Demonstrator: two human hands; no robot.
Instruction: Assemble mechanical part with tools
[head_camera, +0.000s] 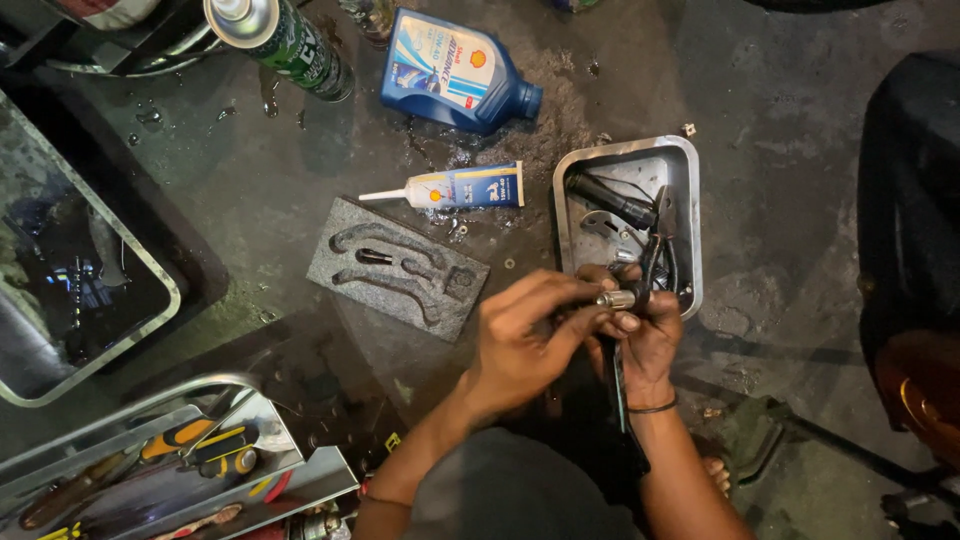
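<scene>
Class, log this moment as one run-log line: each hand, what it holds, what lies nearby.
left hand: fingers on small metal cylinder | right hand: holds cylinder and black cable | nearby: metal tray, grey foam insert

Workshop floor, seen from above under dim light.
Dark grey concrete floor (800, 110), stained and wet in patches, with small drops near the top left. A metal-rimmed tray of dark liquid (70, 280) stands at the left edge; an open steel toolbox (180, 450) with screwdrivers sits at the lower left. A grey foam insert (395, 265) lies mid-floor.
</scene>
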